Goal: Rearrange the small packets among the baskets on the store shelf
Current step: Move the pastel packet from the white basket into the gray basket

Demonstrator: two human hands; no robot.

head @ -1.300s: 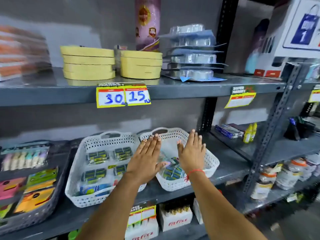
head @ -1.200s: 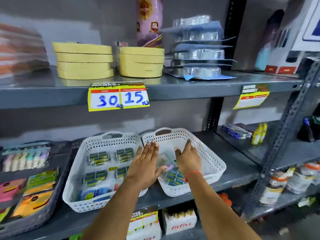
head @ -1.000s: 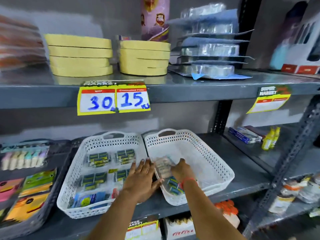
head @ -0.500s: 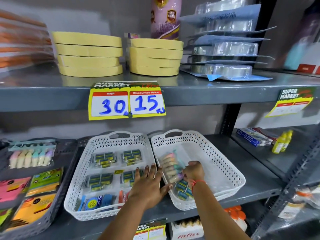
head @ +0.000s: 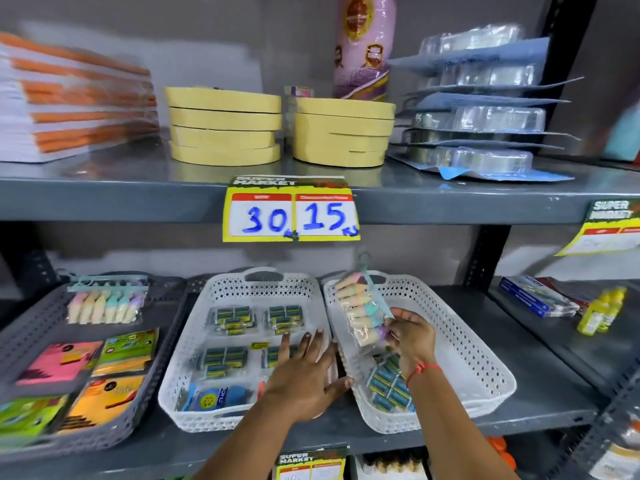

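The right hand pinches a clear packet of pastel pieces, lifted upright over the right white basket — while the left hand, fingers spread, rests flat on the near corner of the middle white basket, just beside it.

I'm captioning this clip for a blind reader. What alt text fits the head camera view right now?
A right hand lifts a clear packet of pastel erasers out of the right white basket, while the left hand rests flat over the middle white basket of small packets on a grey store shelf.
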